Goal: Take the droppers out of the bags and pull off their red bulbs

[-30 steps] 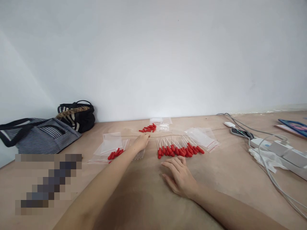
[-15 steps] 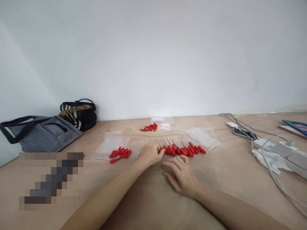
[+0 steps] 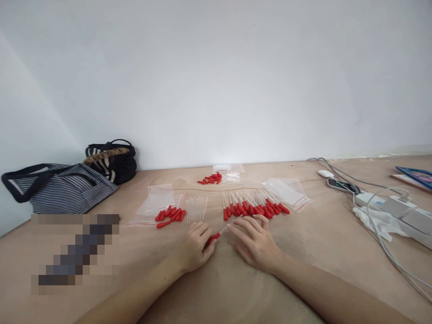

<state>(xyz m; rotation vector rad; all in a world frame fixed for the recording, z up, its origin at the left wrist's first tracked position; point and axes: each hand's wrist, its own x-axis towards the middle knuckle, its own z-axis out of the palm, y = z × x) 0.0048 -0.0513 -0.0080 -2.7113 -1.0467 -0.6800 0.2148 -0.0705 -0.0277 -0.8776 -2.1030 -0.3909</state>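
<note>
Red-bulbed dropper (image 3: 218, 234) is slanting between the left hand (image 3: 195, 246), which is pinching its bulb (image 3: 212, 238), and the right hand (image 3: 255, 240), which is meeting its tube (image 3: 223, 230), grip unclear; bulb-to-tube fitting is seemingly happening, calling for steady alignment.

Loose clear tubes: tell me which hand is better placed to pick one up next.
Probably the left hand: it lies just in front of the loose clear tubes, though it holds a dropper. The right hand is farther off, by the row of red-bulbed droppers.
</note>
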